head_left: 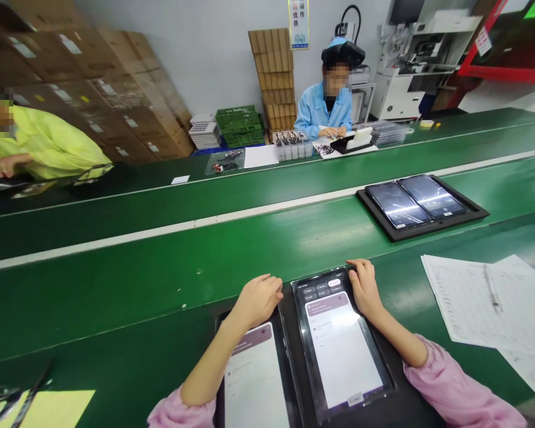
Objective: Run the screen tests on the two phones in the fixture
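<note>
The left hand (257,300) and right hand (364,288), fingers curled, grip unclear, rest at the far edge of a black tray (293,327) holding two lit tablets (343,351).

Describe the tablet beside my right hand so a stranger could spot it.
On the green bench lies the nearer black tray. The tablet is on its right side, screen lit; unlike the left tablet, it isn't partly covered by your left hand.

Two lit rectangular tablets (344,348) have black borders, white screens and mauve banners (326,304); the flat tray (289,315) is black, the smooth worktop (129,351) green, gathered fabric sleeves (459,383) pink, paper sheets (463,297) white.
</note>
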{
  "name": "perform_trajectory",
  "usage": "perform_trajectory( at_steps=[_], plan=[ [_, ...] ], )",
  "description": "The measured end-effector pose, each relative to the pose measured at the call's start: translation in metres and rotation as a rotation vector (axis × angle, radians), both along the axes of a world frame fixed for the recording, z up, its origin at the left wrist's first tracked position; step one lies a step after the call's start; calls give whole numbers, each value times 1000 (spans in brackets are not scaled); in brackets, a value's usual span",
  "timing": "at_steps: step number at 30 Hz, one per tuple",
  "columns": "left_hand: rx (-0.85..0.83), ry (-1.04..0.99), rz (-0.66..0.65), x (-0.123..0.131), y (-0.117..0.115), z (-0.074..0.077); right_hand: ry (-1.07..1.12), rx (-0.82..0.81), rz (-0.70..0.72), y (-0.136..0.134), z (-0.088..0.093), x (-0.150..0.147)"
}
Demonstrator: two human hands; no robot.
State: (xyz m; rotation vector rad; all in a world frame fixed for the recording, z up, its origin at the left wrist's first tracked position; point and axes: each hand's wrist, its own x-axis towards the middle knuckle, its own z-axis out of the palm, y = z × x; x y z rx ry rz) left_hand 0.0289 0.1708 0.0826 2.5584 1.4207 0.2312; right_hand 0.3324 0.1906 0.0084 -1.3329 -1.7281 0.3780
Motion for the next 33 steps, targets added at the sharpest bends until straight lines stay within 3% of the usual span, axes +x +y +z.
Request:
perform_trajectory(
  at_steps=[11,17,23,29,33],
  plan=[
    [-112,-16,-10,7,-10,0,-15,-24,32,-1,1,2],
    [-170,128,-3,19,-25,3,222,-119,137,3,12,5],
    [-191,128,1,9,-19,1,469,-236,352,4,21,1],
    [-263,41,82,-19,-1,5,240,-2,85,-4,17,2],
    [-382,5,59,-27,1,11,-56,-14,148,-8,12,3]
  ],
)
